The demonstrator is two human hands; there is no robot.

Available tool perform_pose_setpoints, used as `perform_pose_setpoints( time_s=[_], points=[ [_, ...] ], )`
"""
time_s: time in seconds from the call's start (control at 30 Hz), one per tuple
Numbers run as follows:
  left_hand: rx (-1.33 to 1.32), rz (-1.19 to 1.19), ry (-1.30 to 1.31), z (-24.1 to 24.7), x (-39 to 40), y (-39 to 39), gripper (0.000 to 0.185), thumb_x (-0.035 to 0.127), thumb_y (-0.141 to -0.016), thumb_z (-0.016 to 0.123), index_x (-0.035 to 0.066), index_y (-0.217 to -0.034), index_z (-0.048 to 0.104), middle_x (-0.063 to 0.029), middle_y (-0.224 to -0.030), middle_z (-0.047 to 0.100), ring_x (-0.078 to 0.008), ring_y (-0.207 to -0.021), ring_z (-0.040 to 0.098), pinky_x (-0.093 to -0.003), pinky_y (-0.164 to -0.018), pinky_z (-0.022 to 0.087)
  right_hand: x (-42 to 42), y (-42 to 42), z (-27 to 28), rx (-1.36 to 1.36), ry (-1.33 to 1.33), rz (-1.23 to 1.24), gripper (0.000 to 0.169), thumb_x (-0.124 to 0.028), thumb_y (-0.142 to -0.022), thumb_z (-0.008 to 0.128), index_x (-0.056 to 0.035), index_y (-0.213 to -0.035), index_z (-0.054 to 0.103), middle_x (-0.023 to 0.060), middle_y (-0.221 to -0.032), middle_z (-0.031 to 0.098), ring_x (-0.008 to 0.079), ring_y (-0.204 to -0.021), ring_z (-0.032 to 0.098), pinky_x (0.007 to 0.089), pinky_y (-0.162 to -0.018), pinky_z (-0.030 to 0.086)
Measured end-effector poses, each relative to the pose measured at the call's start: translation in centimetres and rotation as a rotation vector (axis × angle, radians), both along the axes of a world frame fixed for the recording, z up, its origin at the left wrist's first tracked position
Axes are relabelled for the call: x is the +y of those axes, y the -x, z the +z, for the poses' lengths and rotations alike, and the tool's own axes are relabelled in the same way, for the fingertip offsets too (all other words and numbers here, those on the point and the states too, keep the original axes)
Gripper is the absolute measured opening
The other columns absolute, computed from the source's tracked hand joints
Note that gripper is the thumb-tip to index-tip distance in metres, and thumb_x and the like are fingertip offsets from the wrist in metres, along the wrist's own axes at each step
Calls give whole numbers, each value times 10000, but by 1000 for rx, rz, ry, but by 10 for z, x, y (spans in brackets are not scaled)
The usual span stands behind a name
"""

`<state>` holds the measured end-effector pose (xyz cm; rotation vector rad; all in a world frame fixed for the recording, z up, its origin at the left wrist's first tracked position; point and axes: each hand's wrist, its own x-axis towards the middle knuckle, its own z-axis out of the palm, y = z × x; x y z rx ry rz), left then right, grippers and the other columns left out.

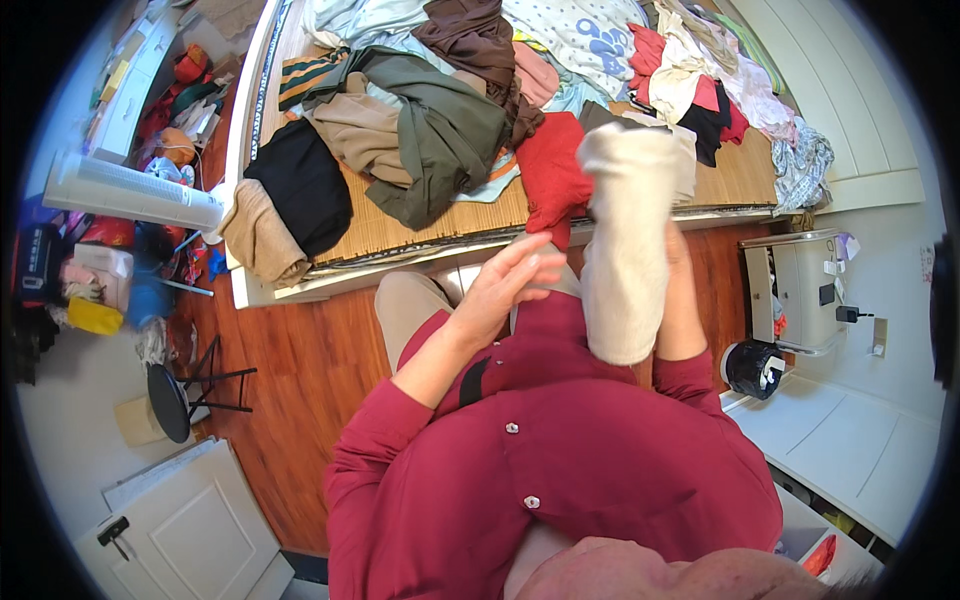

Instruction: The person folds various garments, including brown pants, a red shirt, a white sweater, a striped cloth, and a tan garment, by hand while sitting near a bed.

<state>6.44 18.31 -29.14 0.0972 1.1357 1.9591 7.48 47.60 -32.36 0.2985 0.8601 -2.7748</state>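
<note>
My right hand [676,251] holds up a cream-coloured cloth roll [628,262], thick and slightly blurred, and most of its fingers are hidden behind the fabric. To the roll's left, my left hand [506,279] is raised in front of my body with its fingers extended and nothing in it. Just beyond the hands lies a red garment [553,169] at the near edge of the bed. Further left along that edge are a dark green garment [454,139], a folded black cloth [304,187] and a tan cloth roll [262,232].
Heaped clothes spread across the bed, whose bamboo mat [420,232] shows along the front. A white cylindrical appliance [139,191] leans in from the left. A black folding stool [169,403] stands on the wooden floor [292,390]. A lined bin [754,369] sits at right.
</note>
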Motion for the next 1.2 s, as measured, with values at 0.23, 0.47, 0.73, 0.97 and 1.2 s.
perform_pose_setpoints(
  time_s=[0.23, 0.47, 0.73, 0.97, 1.2],
  points=[
    [-123, 109, 239, -43, -25, 31, 323, 270, -1001, 495, 57, -1231, 572, -67, -1047, 676, -108, -816, 649, -225, -718, 507, 62, 96, 35, 4, -941, -224, 565, -333, -919, 632, -8, -1342, 446, 164, -1250, 577, 260, -1042, 624, 398, -860, 521],
    [-35, 46, 472, -86, -29, 50, 293, 264, -980, 531, 75, -1195, 595, -36, -998, 675, -84, -755, 617, -216, -682, 493, -38, 135, -99, 109, -2545, 127, 589, -213, -804, 688, -106, -1343, 476, 221, -1264, 471, 395, -1146, 484, 547, -910, 422],
    [352, 231, 622, -127, -112, 103, 294, 222, -952, 576, 26, -1169, 604, -62, -939, 679, -102, -744, 625, -245, -662, 508, -135, 167, -72, 620, -2055, 89, 592, -133, -803, 672, -70, -1353, 461, 248, -1381, 387, 417, -1142, 484, 451, -970, 430],
    [1047, 441, 1229, -87, -185, 224, 298, 188, -873, 618, 38, -1129, 588, -163, -1102, 626, -347, -938, 624, -409, -809, 515, -198, 226, -45, 694, -2020, 422, 712, -308, -768, 749, -160, -1364, 389, 179, -1177, 453, 381, -985, 594, 458, -802, 522],
    [1312, 393, 1541, -96, -214, 319, 517, 235, -903, 585, 1, -1339, 437, -233, -1405, 414, -390, -1170, 523, -456, -938, 472, -216, 256, -83, 565, -1982, 656, 463, -411, -732, 772, -96, -953, 515, 149, -846, 633, 361, -837, 633, 456, -725, 500]
  ],
)
